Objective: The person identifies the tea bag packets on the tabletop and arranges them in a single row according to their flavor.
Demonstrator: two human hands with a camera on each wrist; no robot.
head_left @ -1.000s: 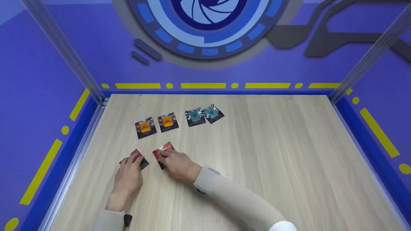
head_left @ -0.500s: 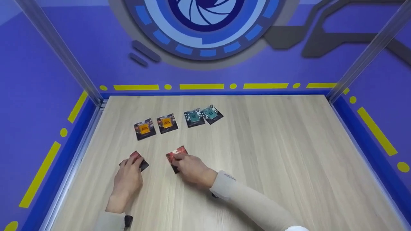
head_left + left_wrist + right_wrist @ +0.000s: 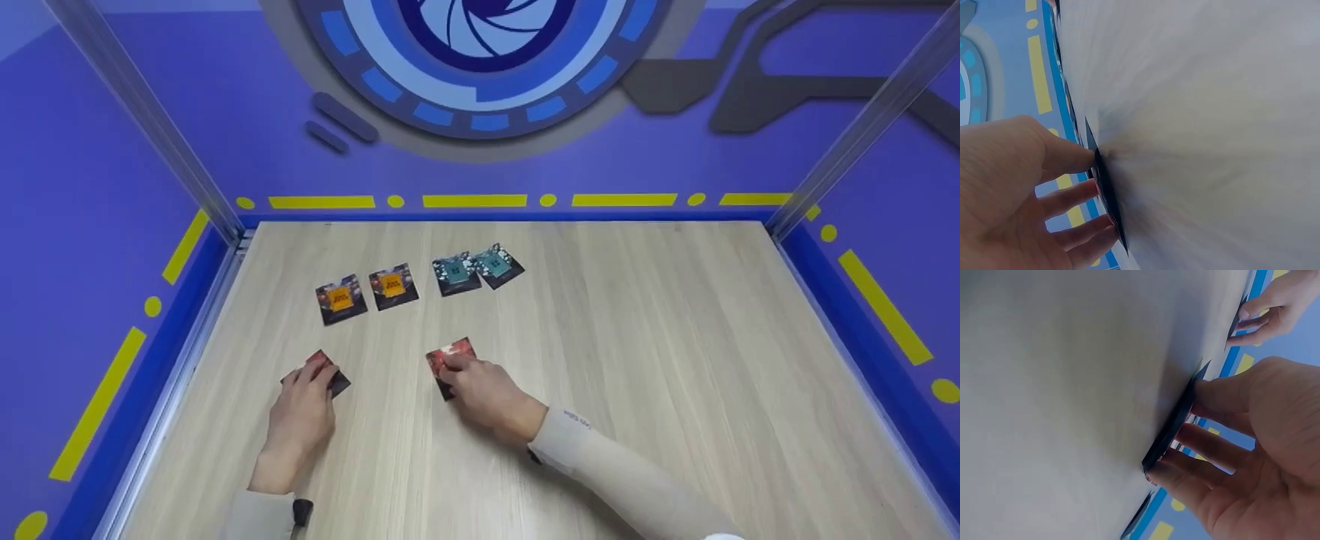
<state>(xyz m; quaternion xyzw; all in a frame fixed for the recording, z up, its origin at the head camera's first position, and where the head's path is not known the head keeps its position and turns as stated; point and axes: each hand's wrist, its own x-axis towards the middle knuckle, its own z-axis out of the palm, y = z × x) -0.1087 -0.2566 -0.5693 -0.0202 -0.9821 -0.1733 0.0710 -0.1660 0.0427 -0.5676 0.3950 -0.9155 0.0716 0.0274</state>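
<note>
Under my left hand (image 3: 300,416) lies a red-and-black card (image 3: 341,382), flat on the wooden table. The left wrist view shows the thumb at one end of this dark card (image 3: 1108,188) and the fingertips along its far side; the palm stays off the table. To the right, my right hand (image 3: 491,397) holds another red-and-black card (image 3: 454,349) at the tabletop. Seen from the right wrist, its thumb and fingers span that card's thick dark edge (image 3: 1171,427). Both cards are partly hidden by the fingers.
Two orange-fronted cards, a left one (image 3: 341,299) and a right one (image 3: 393,286), lie behind the hands. Right of them, two teal cards, one (image 3: 456,273) and another (image 3: 499,264), touch or overlap. Blue walls enclose the table (image 3: 637,322).
My right hand has moved right across the table with its red card, away from the left one. The left hand and its card have stayed in place.
</note>
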